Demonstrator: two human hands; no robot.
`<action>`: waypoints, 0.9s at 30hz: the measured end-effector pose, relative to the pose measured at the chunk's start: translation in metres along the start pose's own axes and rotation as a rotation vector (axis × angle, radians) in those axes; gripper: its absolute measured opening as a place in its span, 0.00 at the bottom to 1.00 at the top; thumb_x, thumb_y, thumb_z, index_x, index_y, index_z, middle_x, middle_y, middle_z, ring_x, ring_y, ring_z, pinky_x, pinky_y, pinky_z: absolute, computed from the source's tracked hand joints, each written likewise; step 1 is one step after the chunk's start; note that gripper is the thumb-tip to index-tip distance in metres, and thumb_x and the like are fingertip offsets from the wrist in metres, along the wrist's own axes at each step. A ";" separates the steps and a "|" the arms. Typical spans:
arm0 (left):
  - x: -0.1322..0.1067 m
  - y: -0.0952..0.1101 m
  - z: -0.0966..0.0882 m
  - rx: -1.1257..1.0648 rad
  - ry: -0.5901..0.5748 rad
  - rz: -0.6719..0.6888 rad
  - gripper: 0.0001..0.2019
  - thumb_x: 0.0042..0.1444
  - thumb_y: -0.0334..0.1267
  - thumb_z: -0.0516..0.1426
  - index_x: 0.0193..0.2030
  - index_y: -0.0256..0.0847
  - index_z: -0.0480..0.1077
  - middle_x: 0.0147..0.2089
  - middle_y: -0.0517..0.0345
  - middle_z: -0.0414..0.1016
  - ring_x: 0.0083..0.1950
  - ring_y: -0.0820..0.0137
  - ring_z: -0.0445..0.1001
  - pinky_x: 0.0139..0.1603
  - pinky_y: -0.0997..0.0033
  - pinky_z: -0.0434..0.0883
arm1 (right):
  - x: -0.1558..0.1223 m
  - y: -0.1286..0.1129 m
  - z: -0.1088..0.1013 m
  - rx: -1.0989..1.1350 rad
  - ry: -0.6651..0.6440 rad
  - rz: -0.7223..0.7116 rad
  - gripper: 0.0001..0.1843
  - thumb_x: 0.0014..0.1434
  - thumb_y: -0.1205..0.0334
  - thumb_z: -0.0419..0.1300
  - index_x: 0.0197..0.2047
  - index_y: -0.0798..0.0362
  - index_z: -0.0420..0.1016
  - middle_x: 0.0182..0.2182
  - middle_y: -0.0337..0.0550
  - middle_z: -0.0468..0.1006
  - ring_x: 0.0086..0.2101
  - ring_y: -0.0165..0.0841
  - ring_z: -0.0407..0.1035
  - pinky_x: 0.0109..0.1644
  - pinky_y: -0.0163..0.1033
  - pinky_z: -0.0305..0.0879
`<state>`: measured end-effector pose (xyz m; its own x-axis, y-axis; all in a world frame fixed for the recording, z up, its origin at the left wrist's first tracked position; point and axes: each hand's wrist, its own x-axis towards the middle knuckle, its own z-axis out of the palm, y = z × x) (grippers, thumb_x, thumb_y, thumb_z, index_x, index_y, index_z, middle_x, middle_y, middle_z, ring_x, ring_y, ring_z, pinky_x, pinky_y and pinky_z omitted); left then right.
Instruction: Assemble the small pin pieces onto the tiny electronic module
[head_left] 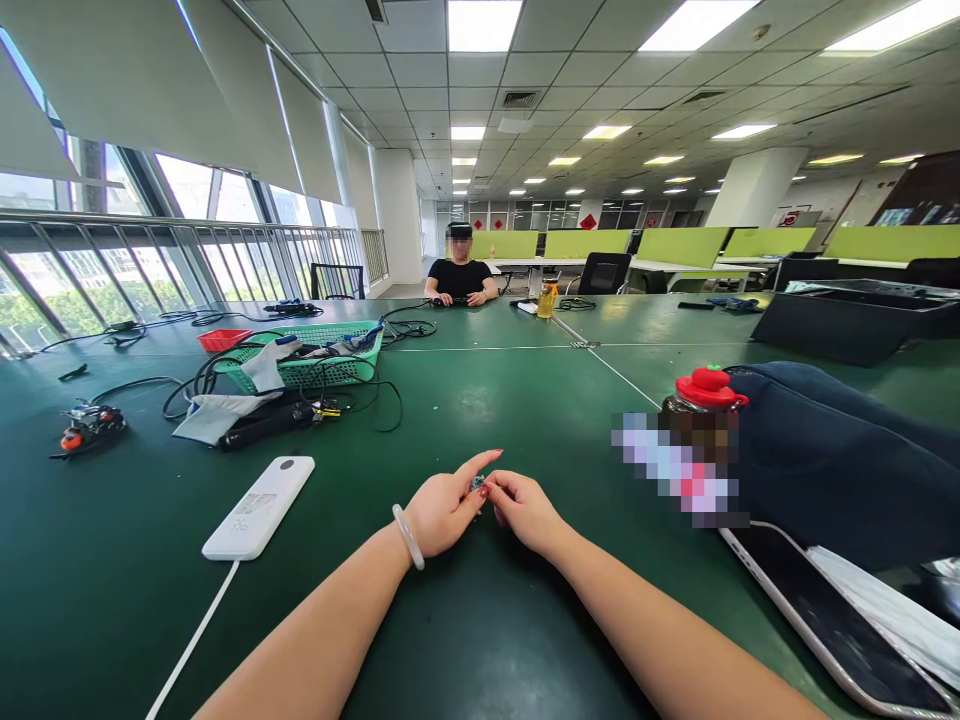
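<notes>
My left hand (441, 508), with a pale bangle at its wrist, is over the green table in front of me. Its index finger stretches forward, and the thumb bends in against a small blue-grey piece (477, 482). My right hand (525, 512) meets it from the right, thumb and index finger pinched at the same piece. Fingers cover most of this piece, so its exact kind cannot be made out. Both hands are close together, low over the tabletop (480, 640).
At left are a white power bank-like device (259, 508) with a cable, a green basket (337, 370) with gloves and cables, and a red tray (223, 340). A red-lidded bottle (705, 395), dark bag (840, 460) and phone (832, 610) lie right. A person (460, 278) sits opposite.
</notes>
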<state>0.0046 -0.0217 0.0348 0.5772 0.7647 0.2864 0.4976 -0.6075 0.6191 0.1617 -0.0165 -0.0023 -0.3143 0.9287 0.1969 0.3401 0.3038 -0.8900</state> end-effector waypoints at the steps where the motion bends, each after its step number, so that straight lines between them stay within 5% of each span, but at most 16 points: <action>1: 0.000 -0.001 -0.002 0.010 0.012 -0.011 0.24 0.57 0.36 0.44 0.62 0.42 0.51 0.17 0.68 0.56 0.19 0.75 0.56 0.24 0.77 0.52 | 0.000 0.000 0.000 -0.041 0.005 -0.011 0.16 0.59 0.56 0.45 0.25 0.54 0.65 0.16 0.32 0.62 0.19 0.24 0.56 0.23 0.30 0.53; 7: 0.004 -0.020 -0.008 0.000 0.262 -0.238 0.19 0.56 0.35 0.44 0.53 0.42 0.62 0.15 0.68 0.52 0.18 0.75 0.52 0.21 0.76 0.50 | -0.009 -0.002 0.006 -0.471 -0.070 -0.138 0.12 0.51 0.56 0.58 0.40 0.48 0.71 0.34 0.37 0.71 0.32 0.28 0.66 0.37 0.33 0.60; 12: 0.007 -0.034 -0.001 -0.109 0.294 -0.341 0.16 0.55 0.35 0.44 0.47 0.42 0.65 0.17 0.68 0.53 0.19 0.75 0.53 0.21 0.77 0.51 | -0.014 -0.005 0.014 -0.642 -0.115 -0.185 0.16 0.53 0.55 0.58 0.45 0.48 0.70 0.38 0.39 0.70 0.36 0.30 0.67 0.42 0.34 0.61; 27: 0.007 -0.045 0.001 -0.044 0.339 -0.354 0.08 0.56 0.36 0.44 0.37 0.41 0.62 0.19 0.67 0.56 0.19 0.76 0.55 0.21 0.77 0.50 | -0.011 -0.008 0.012 -0.668 -0.140 -0.171 0.03 0.54 0.63 0.56 0.31 0.51 0.71 0.31 0.38 0.70 0.31 0.27 0.66 0.34 0.31 0.59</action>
<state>-0.0136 0.0108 0.0080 0.1310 0.9538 0.2703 0.5934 -0.2939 0.7493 0.1515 -0.0315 -0.0027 -0.5079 0.8338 0.2165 0.7334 0.5503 -0.3990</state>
